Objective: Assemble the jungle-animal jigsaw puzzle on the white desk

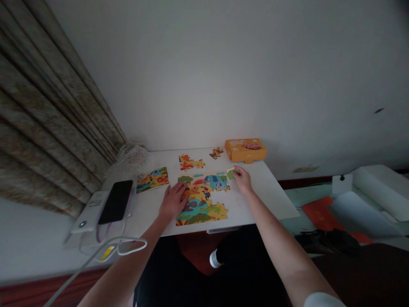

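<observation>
A partly joined jigsaw puzzle [204, 204] with an elephant, a hippo and a crocodile lies on the white table. My left hand [174, 198] rests open over its left edge, fingers stretched across the pieces. At the puzzle's upper right corner, my right hand [243, 179] pinches a green puzzle piece [230, 174], which sits against or just beside the elephant part; whether it is joined I cannot tell. Behind the puzzle lie loose joined pieces [191, 163] with an orange tiger, and a smaller cluster [216, 153] farther right.
An orange box [246, 150] stands at the table's back right. A picture card [152, 179] lies left of the puzzle. Farther left are a black phone [115, 202], a white box [89, 213], a white cable [132, 240] and clear bubble wrap [136, 157]. A wall rises behind the table.
</observation>
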The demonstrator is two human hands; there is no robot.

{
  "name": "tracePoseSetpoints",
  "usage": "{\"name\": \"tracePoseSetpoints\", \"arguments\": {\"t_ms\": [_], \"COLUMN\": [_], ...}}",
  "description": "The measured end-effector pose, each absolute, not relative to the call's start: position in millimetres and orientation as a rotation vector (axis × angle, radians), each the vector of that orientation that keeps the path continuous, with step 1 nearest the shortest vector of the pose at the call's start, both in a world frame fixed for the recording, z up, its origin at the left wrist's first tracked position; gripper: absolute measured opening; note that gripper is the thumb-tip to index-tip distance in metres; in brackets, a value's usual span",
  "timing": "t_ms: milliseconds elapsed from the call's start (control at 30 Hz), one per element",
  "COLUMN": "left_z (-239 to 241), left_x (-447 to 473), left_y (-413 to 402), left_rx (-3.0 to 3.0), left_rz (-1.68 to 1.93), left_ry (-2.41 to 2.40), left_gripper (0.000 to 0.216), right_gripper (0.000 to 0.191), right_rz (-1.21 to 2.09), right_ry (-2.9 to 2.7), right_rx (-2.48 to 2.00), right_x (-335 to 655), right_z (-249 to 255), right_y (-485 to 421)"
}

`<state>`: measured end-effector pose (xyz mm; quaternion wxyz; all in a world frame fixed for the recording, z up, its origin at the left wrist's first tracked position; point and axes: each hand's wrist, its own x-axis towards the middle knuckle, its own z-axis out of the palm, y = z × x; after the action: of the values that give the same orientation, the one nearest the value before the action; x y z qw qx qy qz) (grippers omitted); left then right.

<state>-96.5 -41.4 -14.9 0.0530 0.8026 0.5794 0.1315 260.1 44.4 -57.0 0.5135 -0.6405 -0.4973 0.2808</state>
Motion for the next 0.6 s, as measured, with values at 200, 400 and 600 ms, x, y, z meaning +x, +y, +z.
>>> {"name": "tracePoseSetpoints", "arguments": {"t_ms": [200,400,600], "left_z": [-13,-13,-14], "left_x": [-96,-96,-97], "left_y": [-42,-42,-42], "left_rx": [2.437,2.433,2.425], "left_rz": [0.382,0.396,0.386], "left_ry": [1.758,1.755,1.758], "left_gripper": [0.048,0.047,0.047], "right_gripper": [0.047,0.038,0.027], "right_rz": [0.532,0.244,0.145], "right_ry": [-1.295,-1.5,-1.586], "right_rx": [-1.674,-1.796,-1.806], "right_x": [255,249,245], "right_z": [-61,-57,-52], "right_y": [47,44,39]}}
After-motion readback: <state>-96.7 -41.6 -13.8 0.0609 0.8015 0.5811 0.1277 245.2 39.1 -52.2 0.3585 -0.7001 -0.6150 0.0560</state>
